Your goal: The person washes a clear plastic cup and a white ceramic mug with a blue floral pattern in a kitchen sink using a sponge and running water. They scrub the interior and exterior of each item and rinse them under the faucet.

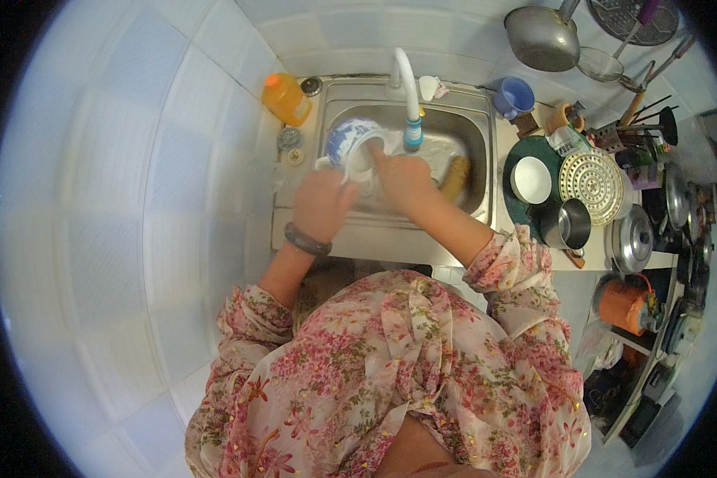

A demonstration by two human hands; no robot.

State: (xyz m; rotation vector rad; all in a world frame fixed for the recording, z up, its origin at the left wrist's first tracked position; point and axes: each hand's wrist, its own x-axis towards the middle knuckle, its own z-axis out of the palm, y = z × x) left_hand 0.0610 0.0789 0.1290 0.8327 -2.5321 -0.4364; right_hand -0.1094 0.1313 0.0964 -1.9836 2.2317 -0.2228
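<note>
Over the left part of the steel sink (pixel 479 128), a blue-and-white pot with pale handles (pixel 342 138) is tilted with its mouth towards me. My left hand (pixel 321 202) grips the pot at its near left handle; a dark bracelet is on that wrist. My right hand (pixel 405 179) reaches to the pot's mouth, a finger inside it; motion blur hides whether it holds anything. A white faucet with a blue nozzle (pixel 413 132) hangs just right of the pot. A long yellow-brown object, perhaps a loofah (pixel 455 178), lies in the sink's right side.
An orange bottle (pixel 286 99) stands at the back left. Right of the sink are a blue cup (pixel 514 97), a white bowl (pixel 531 180), a perforated steamer plate (pixel 591 186), a metal pot (pixel 566 224) and a lid (pixel 632 240). A saucepan (pixel 542 39) and strainers hang above.
</note>
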